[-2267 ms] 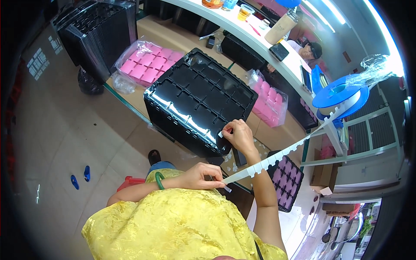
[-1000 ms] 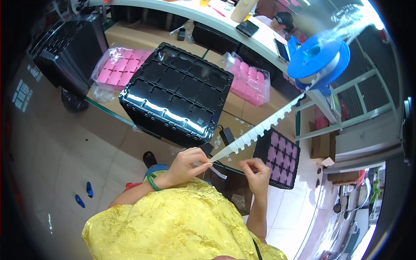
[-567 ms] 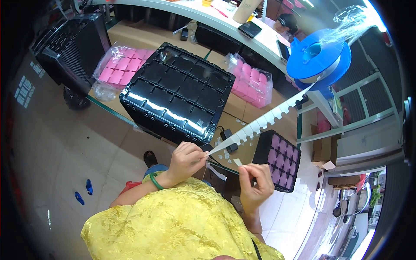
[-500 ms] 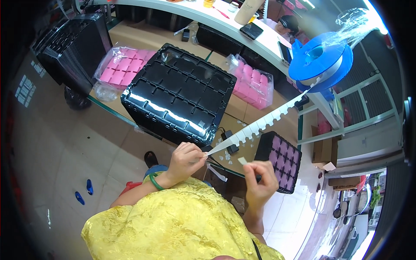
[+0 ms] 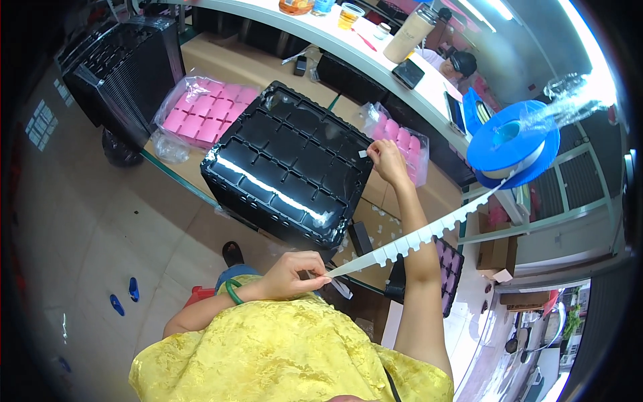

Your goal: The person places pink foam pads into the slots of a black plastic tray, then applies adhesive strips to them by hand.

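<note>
Tape strip (image 5: 415, 238): white notched carrier tape, runs taut from the blue reel (image 5: 512, 144) down to my left hand (image 5: 295, 275).
Left hand: pinched shut on the strip's end, just off the black tray's (image 5: 288, 171) near corner.
Right hand (image 5: 385, 157): fingertips closed on a tiny white piece (image 5: 362, 153), right at the tray's far edge.
Room: pink trays (image 5: 201, 110) crowd both sides, so I've got open space only toward the floor (image 5: 100, 228).
</note>
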The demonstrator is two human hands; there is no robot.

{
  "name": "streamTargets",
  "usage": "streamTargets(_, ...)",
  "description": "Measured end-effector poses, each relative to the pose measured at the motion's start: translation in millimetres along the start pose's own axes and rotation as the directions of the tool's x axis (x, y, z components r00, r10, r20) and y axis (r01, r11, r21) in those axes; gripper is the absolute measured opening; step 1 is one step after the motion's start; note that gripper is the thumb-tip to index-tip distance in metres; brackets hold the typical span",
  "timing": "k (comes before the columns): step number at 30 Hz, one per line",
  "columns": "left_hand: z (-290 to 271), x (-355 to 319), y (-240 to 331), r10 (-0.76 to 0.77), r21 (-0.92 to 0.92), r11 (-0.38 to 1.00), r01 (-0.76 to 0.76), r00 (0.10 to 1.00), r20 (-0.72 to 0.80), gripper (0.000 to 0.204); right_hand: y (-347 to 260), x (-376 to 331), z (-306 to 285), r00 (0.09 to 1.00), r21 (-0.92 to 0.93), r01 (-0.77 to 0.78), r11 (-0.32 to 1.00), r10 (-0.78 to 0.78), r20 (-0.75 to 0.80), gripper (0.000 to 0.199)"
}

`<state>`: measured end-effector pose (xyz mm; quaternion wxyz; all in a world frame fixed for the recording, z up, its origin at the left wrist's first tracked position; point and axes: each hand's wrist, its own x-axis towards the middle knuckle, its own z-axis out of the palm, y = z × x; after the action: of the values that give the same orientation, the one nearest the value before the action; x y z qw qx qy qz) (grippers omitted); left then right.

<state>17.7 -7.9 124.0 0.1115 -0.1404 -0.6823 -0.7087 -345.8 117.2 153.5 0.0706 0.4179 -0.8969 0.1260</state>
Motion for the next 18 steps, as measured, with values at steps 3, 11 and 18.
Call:
streamTargets(3, -9, 1, 0, -0.032, -0.006, 0.999, 0.032, 0.999, -0.011, 0.009, 0, 17, 11, 0.998, -0.072, 0.023, 0.997, -0.018, 0.067, 0.014)
streamTargets(11, -21, 4, -8, -0.049, -0.029, 0.998, 0.049, 0.999, 0.0, 0.009, 0, 30, 17, 0.99, -0.071, -0.049, 0.996, 0.058, 0.13, 0.015)
streamTargets(18, -22, 14, -11, -0.045, -0.019, 0.999, 0.046, 0.997, 0.063, 0.01, 8, 37, 12, 0.96, -0.075, -0.181, 0.981, 0.193, 0.202, 0.015)
